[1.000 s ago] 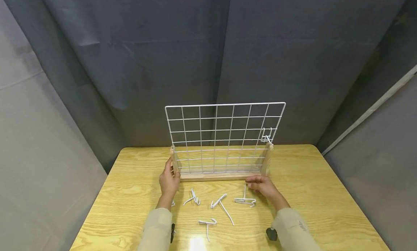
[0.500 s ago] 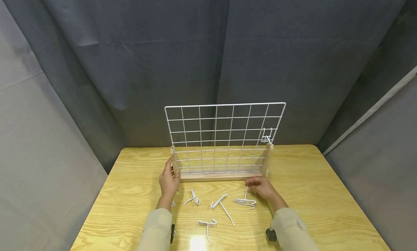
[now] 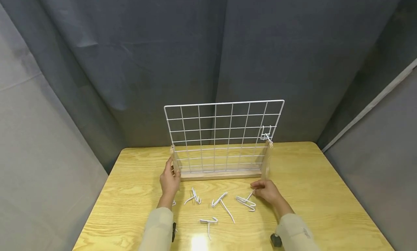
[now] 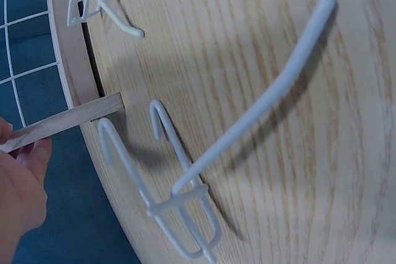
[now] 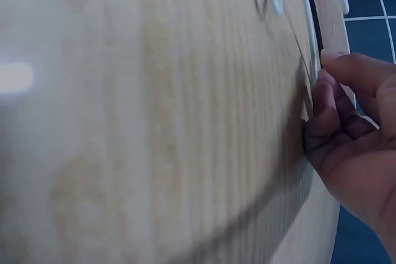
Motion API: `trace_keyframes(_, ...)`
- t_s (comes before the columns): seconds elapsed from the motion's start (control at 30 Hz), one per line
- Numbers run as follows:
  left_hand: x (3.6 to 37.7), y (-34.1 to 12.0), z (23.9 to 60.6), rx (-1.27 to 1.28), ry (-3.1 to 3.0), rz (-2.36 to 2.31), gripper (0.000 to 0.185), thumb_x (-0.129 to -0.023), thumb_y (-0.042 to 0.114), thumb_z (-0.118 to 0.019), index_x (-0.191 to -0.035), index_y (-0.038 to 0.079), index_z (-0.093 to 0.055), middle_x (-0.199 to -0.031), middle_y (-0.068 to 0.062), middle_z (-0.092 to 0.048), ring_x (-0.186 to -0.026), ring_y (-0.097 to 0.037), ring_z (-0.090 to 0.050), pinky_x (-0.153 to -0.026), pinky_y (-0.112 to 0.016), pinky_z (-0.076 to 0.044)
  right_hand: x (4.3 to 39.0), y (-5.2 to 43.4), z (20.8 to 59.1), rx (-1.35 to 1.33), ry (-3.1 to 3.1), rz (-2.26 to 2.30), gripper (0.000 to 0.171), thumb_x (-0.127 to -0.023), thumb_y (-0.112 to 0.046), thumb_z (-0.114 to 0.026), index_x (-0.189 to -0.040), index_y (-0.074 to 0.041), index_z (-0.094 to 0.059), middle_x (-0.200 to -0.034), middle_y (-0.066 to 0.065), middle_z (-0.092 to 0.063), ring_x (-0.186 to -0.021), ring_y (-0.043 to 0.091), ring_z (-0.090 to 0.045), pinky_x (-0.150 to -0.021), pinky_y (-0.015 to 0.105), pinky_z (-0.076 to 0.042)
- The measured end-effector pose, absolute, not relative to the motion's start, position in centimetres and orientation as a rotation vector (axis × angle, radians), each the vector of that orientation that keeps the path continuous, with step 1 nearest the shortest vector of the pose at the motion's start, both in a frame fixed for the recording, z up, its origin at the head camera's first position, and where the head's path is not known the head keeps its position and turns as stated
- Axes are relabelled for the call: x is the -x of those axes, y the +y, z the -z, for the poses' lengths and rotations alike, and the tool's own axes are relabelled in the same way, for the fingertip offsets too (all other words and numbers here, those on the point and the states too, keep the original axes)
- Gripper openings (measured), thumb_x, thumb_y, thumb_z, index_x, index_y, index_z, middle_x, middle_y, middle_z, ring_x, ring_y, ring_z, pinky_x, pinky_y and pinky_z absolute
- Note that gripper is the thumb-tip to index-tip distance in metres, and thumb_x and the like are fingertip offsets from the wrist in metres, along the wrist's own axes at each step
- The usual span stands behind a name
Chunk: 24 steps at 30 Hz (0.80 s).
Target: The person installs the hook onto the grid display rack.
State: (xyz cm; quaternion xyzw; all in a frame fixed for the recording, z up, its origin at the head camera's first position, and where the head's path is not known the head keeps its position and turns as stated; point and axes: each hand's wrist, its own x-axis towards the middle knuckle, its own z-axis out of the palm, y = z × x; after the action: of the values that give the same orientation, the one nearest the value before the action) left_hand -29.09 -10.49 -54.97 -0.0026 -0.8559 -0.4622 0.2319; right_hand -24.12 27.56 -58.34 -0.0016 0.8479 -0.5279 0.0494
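A white wire grid panel (image 3: 224, 103) stands upright in a wooden stand (image 3: 221, 176). My left hand (image 3: 169, 180) grips the stand's left side piece (image 4: 68, 119), thumb and fingers on either face of it. At the front right, my right hand (image 3: 269, 194) pinches the straight prong of a white wire display hook (image 3: 251, 195) between thumb and fingers. That hook's double-pronged end points left, low over the table, and its prong (image 5: 310, 29) runs down to my fingertips in the right wrist view. Another hook (image 3: 265, 136) hangs near the grid's right edge.
More white hooks lie on the wooden table (image 3: 325, 207): one (image 3: 195, 196) left of centre, one (image 3: 220, 199) in the middle and one (image 3: 209, 220) nearer me. Others are partly hidden by my left arm. Dark curtains (image 3: 146, 63) hang behind the table.
My right hand has moved slightly right and back from the stand's front edge, and the hook's prong has swung from pointing away to slanting right. My left hand keeps its hold.
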Motion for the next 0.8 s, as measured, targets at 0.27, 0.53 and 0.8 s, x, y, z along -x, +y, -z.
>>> trace_keyframes(0.27, 29.1, -10.4, 54.7, -0.006, -2.346, 1.282, 0.063, -0.08, -0.008, -0.063, -0.137, 0.01, -0.042, -0.105, -0.027, -0.062, -0.086, -0.038, -0.064, -0.069, -0.04, -0.057, 22.4, 27.5, 58.1, -0.02, 2.629, 1.484, 0.019, -0.079, 0.002, -0.068, -0.098, 0.004, -0.066, -0.097, 0.01, -0.063, -0.089, 0.024, -0.056, -0.079, 0.036, -0.053)
trace_keyframes(0.53, 29.1, -10.3, 54.9, 0.001, -2.36, 1.287, 0.063, -0.081, -0.007, -0.063, -0.138, 0.011, -0.041, -0.106, -0.026, -0.062, -0.087, -0.038, -0.064, -0.07, -0.04, -0.057, 21.1, 28.0, 58.1, 0.052, 2.694, 1.372, 0.018, -0.077, -0.004, -0.073, -0.093, 0.0, -0.068, -0.09, 0.004, -0.063, -0.082, 0.02, -0.055, -0.073, 0.035, -0.051)
trace_keyframes(0.8, 29.2, -10.5, 55.0, 0.0, -2.368, 1.302, 0.064, -0.08, -0.009, -0.062, -0.137, 0.009, -0.041, -0.107, -0.027, -0.061, -0.09, -0.039, -0.063, -0.072, -0.04, -0.056, 19.6, 28.4, 57.7, 0.219, 2.612, 1.384, 0.015, -0.079, -0.003, -0.069, -0.092, 0.003, -0.067, -0.083, 0.006, -0.062, -0.075, 0.019, -0.054, -0.066, 0.028, -0.049)
